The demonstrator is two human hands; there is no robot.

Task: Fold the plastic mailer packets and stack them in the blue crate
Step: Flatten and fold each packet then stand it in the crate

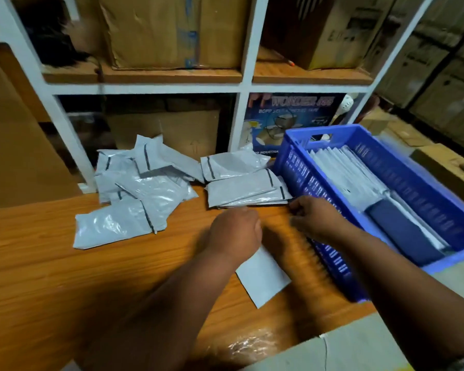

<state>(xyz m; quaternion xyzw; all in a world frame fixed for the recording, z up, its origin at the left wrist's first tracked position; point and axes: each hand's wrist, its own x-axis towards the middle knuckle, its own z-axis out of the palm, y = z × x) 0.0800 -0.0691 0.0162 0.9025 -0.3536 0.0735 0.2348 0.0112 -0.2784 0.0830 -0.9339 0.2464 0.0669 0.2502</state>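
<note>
A blue crate [295, 167] stands on the right of the wooden table [65, 277] and holds a row of folded grey mailer packets [343, 170]. Loose mailer packets [145, 188] lie heaped at the table's back. Beside the crate is a flatter stack of packets [241, 191]. My left hand [236, 231] is closed over the top of one grey mailer [263, 277] lying flat on the table. My right hand [314, 215] is blurred, its fingers pinched together at the near right corner of the flat stack. I cannot see whether it grips a packet.
A white shelf frame [245, 84] with cardboard boxes [172, 30] stands right behind the table. A printed tape box [289, 116] sits behind the crate. A grey sheet [359, 349] covers the near right corner. More cartons [439, 76] are stacked at the far right.
</note>
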